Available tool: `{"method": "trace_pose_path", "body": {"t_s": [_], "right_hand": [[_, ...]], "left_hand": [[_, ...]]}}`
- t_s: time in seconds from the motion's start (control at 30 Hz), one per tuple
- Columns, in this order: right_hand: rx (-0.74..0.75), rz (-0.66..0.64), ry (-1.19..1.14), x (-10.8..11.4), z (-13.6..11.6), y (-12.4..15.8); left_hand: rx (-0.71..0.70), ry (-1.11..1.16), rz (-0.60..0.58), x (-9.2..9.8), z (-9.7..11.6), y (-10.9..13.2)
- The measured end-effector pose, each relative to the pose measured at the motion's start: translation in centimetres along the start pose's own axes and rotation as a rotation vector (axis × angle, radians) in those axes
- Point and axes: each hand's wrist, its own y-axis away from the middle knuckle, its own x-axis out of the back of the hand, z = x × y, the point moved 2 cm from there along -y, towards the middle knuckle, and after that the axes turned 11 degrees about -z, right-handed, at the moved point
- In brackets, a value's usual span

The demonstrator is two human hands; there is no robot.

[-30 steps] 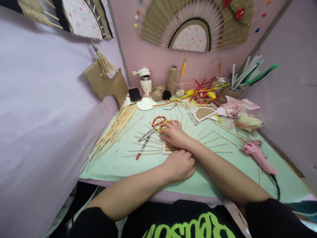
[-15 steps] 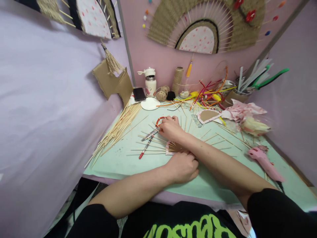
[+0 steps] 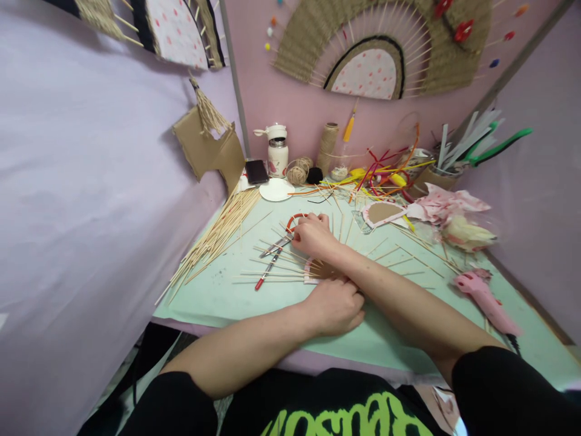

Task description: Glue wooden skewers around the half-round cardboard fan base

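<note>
Directly in front of me lies a half-round cardboard piece (image 3: pixel 312 270) with a pink-and-white rim and thin bamboo sticks (image 3: pixel 276 275) fanning out from it. My left hand (image 3: pixel 336 306) is closed at the piece's lower edge, its fingertips tucked out of sight against it. Crossing over the cardboard, my right hand (image 3: pixel 313 235) has curled fingers closed among the upper-left sticks, seemingly around one; its fingertips are partly hidden. Beside that hand are red-handled scissors (image 3: pixel 296 220), partly covered. A pen with a red end (image 3: pixel 267 270) lies under the sticks on the left.
A heap of loose bamboo sticks (image 3: pixel 218 239) covers the table's left side. A pink glue gun (image 3: pixel 488 300) lies at the right. Along the back stand a white bottle (image 3: pixel 278 158), twine (image 3: pixel 298 172) and coloured pipe cleaners (image 3: pixel 376 172). A finished fan (image 3: pixel 299 51) hangs on the wall.
The view has shifted very slightly. Both hands, the cardboard piece and the sticks stay essentially where they were.
</note>
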Motion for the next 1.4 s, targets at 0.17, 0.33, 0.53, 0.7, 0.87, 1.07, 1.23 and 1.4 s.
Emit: {"method": "trace_pose_path", "body": {"t_s": [0.17,0.33,0.53,0.7,0.87,1.07,1.23,1.4], "right_hand": [[0.004,0.004,-0.009,-0.23,0.12,-0.10],[0.003,0.002,-0.012,-0.14,0.06,-0.07],[0.030,0.015,-0.021,0.07,-0.20,0.25],[0.054,0.015,-0.026,-0.19,-0.27,0.22],[0.063,0.017,-0.030,-0.47,-0.19,0.00],[0.065,0.005,-0.033,-0.46,-0.08,0.12],[0.070,0.000,-0.035,-0.46,-0.13,0.15],[0.072,0.002,-0.039,-0.58,-0.06,0.15]], "left_hand": [[0.005,0.002,-0.004,0.01,-0.04,0.03],[0.008,-0.008,-0.008,-0.02,-0.09,0.01],[0.000,-0.010,0.001,-0.09,-0.04,0.02],[-0.002,-0.001,-0.015,-0.11,-0.06,0.00],[-0.005,-0.007,-0.003,-0.16,-0.10,-0.03],[-0.011,-0.013,-0.007,-0.04,-0.09,-0.04],[-0.005,-0.006,-0.010,-0.10,-0.04,-0.05],[0.003,-0.002,-0.012,-0.10,-0.04,-0.06]]}}
